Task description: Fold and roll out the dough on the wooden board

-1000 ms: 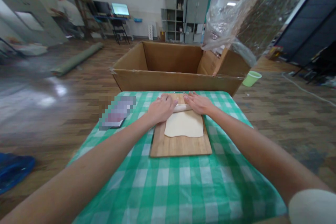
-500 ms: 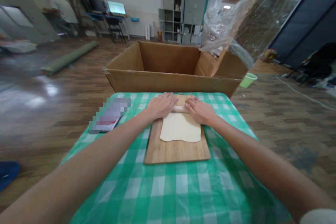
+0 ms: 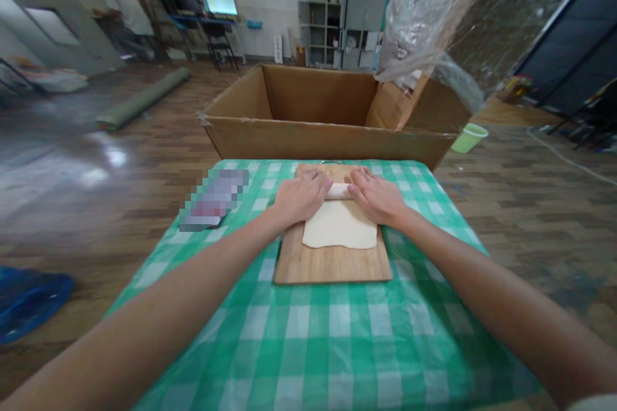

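A pale rolling pin [image 3: 340, 191] lies crosswise at the far edge of a flat, cream-coloured sheet of dough [image 3: 340, 226]. My left hand [image 3: 303, 194] is closed over the pin's left end, fingers together and pointing inward. Over the right end, my right hand [image 3: 376, 198] is closed in the same way. Both ends of the pin are hidden under my hands, and only its middle shows between them. Under the dough is a wooden cutting board [image 3: 332, 270], with a metal handle loop at its far end.
A green-and-white checked cloth [image 3: 299, 347] covers the table. A blurred-out flat item [image 3: 214, 200] lies at its left. Beyond the table stands a large open cardboard box [image 3: 318, 138], plastic-wrapped at right, near a green bin [image 3: 470, 138]. Another person [image 3: 126, 9] is far left.
My hands and the rolling pin stay at the dough's far edge, with slightly more of the board showing beyond. The whole view has shifted a little as my head moved.
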Available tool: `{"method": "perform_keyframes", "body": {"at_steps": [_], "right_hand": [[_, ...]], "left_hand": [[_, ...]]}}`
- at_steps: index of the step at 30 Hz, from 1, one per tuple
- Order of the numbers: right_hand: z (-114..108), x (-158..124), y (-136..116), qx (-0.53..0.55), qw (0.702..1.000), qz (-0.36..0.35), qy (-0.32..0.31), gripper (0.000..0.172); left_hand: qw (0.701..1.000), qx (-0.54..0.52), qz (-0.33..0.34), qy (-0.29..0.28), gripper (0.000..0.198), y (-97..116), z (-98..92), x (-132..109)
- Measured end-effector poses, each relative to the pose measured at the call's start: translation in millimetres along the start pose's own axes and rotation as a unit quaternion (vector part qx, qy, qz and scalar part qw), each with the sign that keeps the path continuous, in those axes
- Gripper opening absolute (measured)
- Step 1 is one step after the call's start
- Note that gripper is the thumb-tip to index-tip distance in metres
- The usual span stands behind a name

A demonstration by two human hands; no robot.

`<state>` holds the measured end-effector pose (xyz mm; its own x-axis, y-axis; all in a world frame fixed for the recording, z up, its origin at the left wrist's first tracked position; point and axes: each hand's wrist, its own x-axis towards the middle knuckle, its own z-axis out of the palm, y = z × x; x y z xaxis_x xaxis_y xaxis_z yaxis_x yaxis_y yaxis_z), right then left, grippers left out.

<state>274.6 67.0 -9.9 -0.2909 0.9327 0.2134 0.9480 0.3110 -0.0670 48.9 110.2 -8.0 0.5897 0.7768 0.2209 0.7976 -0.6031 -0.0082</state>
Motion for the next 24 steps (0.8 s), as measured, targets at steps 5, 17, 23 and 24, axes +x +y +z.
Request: {"method": "perform_keyframes", "body": {"at_steps": [5, 17, 23, 24], "right_hand": [[-7, -40, -18, -0.016, 1.0, -0.02, 0.017, 0.073], [-11, -74, -35, -0.018, 0.999, -0.023, 0.02, 0.087], [-8, 0, -6, 0.02, 0.999, 0.009, -0.049, 0.069], [-6, 11, -2, 0.019, 0.998, 0.012, -0.058, 0.067]], "left_hand": [[0.999, 0.006, -0.005, 0.043, 0.062, 19, -6.9, -38], [0.999, 0.008, 0.006, 0.042, 0.069, 32, -14.4, -73], [0.999, 0.01, 0.029, -0.035, 0.058, -3, 0.8, -2], [0.998, 0.012, 0.031, -0.045, 0.055, -8, 4.7, 9]]}}
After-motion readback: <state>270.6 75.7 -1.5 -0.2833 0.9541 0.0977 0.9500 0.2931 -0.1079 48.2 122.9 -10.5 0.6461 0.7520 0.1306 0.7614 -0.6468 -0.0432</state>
